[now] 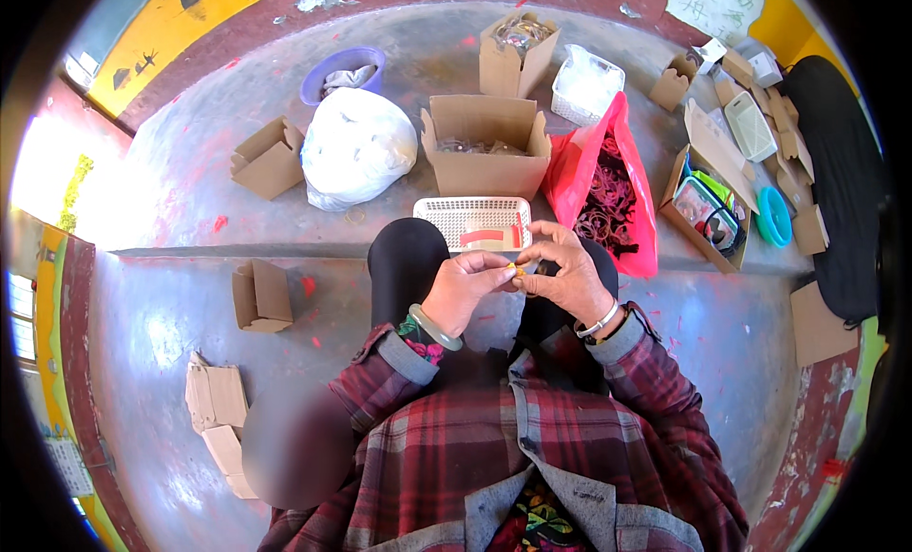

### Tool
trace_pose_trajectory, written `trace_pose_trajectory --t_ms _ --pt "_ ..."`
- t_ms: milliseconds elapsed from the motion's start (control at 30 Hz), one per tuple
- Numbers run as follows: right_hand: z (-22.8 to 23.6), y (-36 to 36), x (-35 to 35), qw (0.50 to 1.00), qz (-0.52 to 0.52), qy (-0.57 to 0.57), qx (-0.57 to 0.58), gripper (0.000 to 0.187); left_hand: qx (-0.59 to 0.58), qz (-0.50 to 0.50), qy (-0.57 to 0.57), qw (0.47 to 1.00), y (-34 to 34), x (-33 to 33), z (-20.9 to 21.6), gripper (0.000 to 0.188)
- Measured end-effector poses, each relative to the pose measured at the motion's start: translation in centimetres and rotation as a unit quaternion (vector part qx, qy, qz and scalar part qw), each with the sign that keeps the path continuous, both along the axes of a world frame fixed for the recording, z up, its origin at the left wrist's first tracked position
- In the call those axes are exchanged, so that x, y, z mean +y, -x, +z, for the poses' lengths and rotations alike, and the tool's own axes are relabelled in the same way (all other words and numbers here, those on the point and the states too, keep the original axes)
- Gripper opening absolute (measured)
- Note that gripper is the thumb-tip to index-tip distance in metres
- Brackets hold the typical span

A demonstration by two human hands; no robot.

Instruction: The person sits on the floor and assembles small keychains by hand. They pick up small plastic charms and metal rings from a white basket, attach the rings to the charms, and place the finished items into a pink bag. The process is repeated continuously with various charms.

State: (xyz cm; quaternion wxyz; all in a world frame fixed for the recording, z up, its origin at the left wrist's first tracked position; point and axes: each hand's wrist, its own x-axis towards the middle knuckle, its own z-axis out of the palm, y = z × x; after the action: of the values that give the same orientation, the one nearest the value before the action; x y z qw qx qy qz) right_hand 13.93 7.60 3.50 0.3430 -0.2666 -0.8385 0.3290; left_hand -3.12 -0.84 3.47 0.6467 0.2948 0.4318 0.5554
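Between my knees, my left hand and my right hand meet, fingertips nearly touching. Both pinch a small yellow-orange piece, too small for me to tell its kind. A bracelet circles each wrist. Just beyond the hands, on the raised step, lies a white perforated plastic basket with something red and white in it. Behind it stands an open cardboard box of clear plastic packets. To the right, a pink-red plastic bag gapes around many dark and pink stringy loops.
A stuffed white bag, a purple basin and an open carton stand left. Another filled carton and a white basket sit behind. At right are a box of goods and a turquoise basin. Flattened cardboard lies lower left.
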Motion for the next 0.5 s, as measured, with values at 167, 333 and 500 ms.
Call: trace_pose_trajectory --t_ms 167,333,500 --pt "-0.1 0.7 -1.4 0.845 0.067 0.500 0.178 0.021 -0.035 0.032 -0.005 0.999 -0.3 0.0 -0.1 0.014" --pt "-0.9 1.2 -2.9 0.839 0.013 0.501 0.213 0.016 -0.034 0.049 0.016 0.998 -0.3 0.1 -1.0 0.015" --pt "-0.2 1.8 -3.5 0.838 -0.053 0.504 0.202 0.016 -0.055 0.048 0.040 0.997 -0.6 0.0 -1.3 0.016"
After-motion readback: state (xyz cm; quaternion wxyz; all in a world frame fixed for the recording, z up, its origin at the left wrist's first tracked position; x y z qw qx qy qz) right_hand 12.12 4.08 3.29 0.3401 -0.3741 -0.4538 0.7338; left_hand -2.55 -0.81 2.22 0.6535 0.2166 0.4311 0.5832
